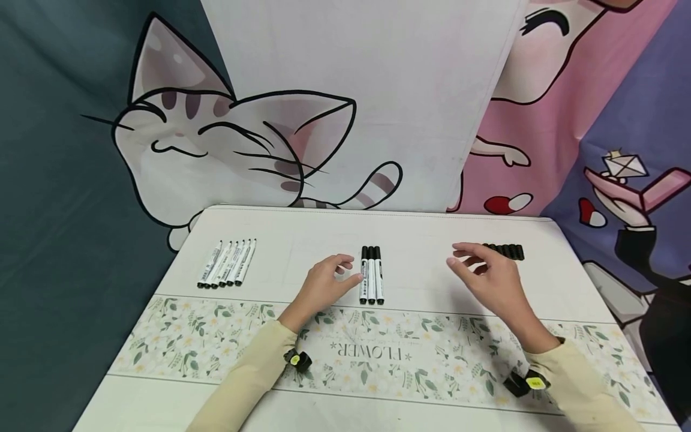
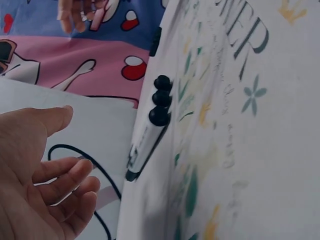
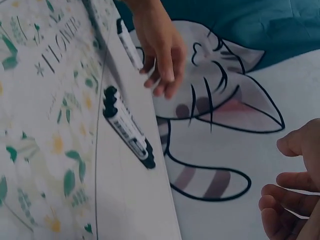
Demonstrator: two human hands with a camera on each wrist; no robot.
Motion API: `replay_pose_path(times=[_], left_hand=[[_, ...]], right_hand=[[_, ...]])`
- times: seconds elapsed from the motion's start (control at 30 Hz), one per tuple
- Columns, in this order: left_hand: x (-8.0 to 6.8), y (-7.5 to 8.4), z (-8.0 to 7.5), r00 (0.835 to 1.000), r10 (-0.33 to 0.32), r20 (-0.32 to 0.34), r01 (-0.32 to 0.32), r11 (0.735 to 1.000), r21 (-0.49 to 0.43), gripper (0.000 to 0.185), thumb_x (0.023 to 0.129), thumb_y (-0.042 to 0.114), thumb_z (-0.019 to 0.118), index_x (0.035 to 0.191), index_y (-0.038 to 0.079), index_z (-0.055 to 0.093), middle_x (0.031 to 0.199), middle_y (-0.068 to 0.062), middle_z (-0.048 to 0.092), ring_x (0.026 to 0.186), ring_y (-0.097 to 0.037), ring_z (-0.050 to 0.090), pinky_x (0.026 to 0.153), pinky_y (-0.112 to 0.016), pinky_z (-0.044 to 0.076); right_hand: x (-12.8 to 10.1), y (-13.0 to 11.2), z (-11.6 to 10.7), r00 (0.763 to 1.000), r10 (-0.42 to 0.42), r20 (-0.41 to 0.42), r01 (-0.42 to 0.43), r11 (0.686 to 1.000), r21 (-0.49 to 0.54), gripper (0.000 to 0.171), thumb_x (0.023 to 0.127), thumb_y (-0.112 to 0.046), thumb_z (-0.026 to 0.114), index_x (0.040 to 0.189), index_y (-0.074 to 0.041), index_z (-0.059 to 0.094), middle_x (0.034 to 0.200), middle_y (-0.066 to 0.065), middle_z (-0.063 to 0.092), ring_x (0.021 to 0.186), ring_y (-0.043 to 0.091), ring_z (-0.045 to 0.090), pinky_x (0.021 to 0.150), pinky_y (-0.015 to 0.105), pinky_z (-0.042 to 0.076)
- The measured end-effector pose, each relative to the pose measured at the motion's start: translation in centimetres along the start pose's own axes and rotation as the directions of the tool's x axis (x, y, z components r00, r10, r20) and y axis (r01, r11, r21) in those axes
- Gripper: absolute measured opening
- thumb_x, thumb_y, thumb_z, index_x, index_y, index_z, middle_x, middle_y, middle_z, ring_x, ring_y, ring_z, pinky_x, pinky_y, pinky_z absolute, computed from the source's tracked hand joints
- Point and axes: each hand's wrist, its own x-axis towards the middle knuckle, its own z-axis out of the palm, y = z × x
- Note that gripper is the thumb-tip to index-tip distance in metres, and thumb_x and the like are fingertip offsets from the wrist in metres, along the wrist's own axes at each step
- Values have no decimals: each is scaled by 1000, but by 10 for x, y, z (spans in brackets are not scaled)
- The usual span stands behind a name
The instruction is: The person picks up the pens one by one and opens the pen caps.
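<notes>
Three capped markers (image 1: 371,275), white with black ends, lie side by side in the middle of the table. My left hand (image 1: 330,278) hovers just left of them, fingers loosely bent, holding nothing; the left wrist view shows this hand (image 2: 55,175) apart from the markers (image 2: 148,137). My right hand (image 1: 491,281) is raised off the table on the right, partly in front of a row of black caps (image 1: 510,251). Nothing is between its fingers, which bend loosely in the right wrist view, where the hand (image 3: 297,185) shows at the edge.
At the left of the table lies a row of several uncapped white markers (image 1: 227,264), dark tips pointing away. A floral strip (image 1: 378,354) crosses the white tabletop (image 1: 421,234). Behind the far edge hangs a cartoon cat curtain (image 1: 345,60).
</notes>
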Motion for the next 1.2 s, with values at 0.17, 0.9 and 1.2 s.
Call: replay_pose_path(times=[0.17,0.9,1.2], left_hand=[[6,2,13,999,-7,32,6,999,34,54,95,42,73,136,8,63,117,-4,70,106,-23,67,86,-43,55],[27,0,42,993,-106,48,102,992,80,58,87,29,84,132,-1,63,108,-11,65,90,-23,62,87,-44,50],[27,-5,38,975,-208,75,205,978,48,56,88,32,82,132,3,64,106,-7,67,94,-23,61,87,-42,51]], right_hand=[[-6,-9,14,998,-32,47,31,999,11,33,96,-29,74,126,-15,72,109,4,75,85,8,64,70,16,50],[-20,-27,51,979,-44,200,29,997,74,33,93,-30,77,122,-16,73,109,1,75,86,10,65,71,36,57],[-21,-29,59,972,-46,228,28,996,85,32,93,-31,77,121,-16,73,107,0,74,85,9,64,70,29,56]])
